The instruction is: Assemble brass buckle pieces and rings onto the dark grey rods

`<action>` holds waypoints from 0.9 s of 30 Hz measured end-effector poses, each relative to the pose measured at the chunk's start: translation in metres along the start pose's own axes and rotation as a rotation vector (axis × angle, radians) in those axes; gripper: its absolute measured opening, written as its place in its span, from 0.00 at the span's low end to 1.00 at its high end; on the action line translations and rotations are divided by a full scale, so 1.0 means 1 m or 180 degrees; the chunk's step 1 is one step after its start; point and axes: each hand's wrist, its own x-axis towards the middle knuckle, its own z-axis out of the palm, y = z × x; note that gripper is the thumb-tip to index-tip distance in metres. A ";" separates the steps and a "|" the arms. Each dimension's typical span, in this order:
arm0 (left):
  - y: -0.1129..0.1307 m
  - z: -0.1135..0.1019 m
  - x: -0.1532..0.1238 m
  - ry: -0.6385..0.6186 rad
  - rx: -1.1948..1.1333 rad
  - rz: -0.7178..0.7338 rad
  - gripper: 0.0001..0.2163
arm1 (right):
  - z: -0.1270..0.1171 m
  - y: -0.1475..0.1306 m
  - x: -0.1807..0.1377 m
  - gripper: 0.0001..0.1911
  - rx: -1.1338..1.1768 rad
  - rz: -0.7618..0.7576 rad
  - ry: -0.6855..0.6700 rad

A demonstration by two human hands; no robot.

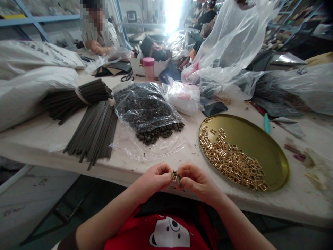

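Close together at the table's front edge, both my hands are closed in a pinch. Between the fingertips of my left hand (pixel 157 178) is a small gold metal buckle (pixel 173 175). My right hand (pixel 194 180) pinches a short dark strip (pixel 179 181), which curves down and meets the buckle; how the two are joined is too small to tell. To the right lies a round gold tray (pixel 275 156) with many gold rectangular buckles (pixel 236 161) heaped on its near left side. Straight ahead, a clear plastic bag (pixel 140 104) spills small dark curled pieces (pixel 156 133).
Dark flat strips (pixel 96 132) lie loose at left, beside a tied bundle (pixel 90 92). Behind are scissors (pixel 127 77), a pink-lidded jar (pixel 148 69) and a phone (pixel 214 108). White sacks (pixel 39 83) fill the left. A person (pixel 100 38) sits across the table.
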 end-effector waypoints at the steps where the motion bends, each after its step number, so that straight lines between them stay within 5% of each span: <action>1: -0.001 0.001 0.000 0.0012 -0.0001 0.0015 0.08 | -0.001 0.000 -0.001 0.11 -0.0139 0.0000 -0.0037; 6: -0.005 0.004 -0.001 0.0005 0.0144 0.0098 0.07 | -0.003 -0.004 -0.003 0.06 -0.1065 -0.0091 0.0003; 19: -0.014 0.006 -0.004 -0.0118 0.0462 0.0241 0.04 | 0.001 -0.013 -0.006 0.08 -0.0203 0.0474 -0.0191; 27: -0.017 0.002 -0.003 -0.0182 0.1014 0.0499 0.05 | 0.006 -0.007 -0.005 0.04 -0.1065 0.0279 0.0209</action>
